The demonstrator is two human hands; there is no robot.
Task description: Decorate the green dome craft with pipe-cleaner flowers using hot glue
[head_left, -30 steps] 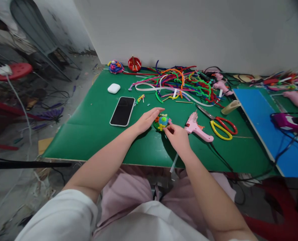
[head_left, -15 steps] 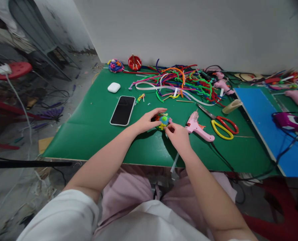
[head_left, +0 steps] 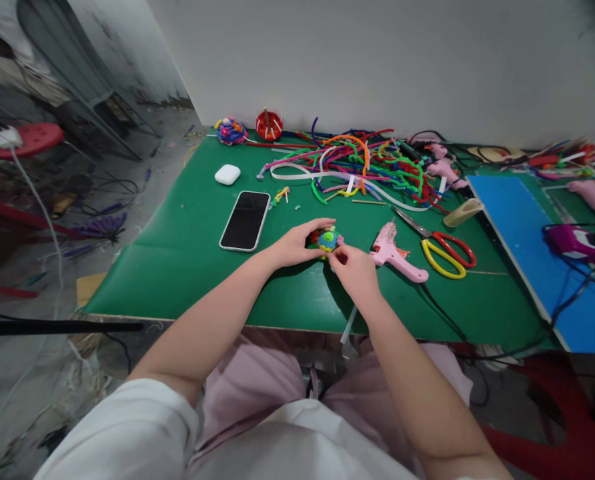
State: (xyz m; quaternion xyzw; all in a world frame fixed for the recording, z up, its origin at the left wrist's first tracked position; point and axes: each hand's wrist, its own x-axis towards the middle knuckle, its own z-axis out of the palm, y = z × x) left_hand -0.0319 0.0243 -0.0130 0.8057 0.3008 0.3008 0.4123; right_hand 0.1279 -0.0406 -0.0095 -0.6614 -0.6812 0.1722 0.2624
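A small round pipe-cleaner piece (head_left: 327, 239), blue and green with yellow and red bits, sits between my hands on the green table (head_left: 187, 253). My left hand (head_left: 297, 243) curls round its left side and holds it. My right hand (head_left: 355, 268) pinches its right edge with thumb and forefinger. Part of the piece is hidden behind my fingers.
A black phone (head_left: 245, 221) and a white earbud case (head_left: 227, 175) lie to the left. A pink glue gun (head_left: 395, 252) and red-and-yellow scissors (head_left: 440, 249) lie to the right. Behind is a heap of coloured pipe cleaners (head_left: 362, 163). A blue mat (head_left: 532, 247) is at the right.
My left hand has closed from lying flat beside the piece to gripping it, and the piece has lifted and tilted slightly. My right hand keeps its pinch.
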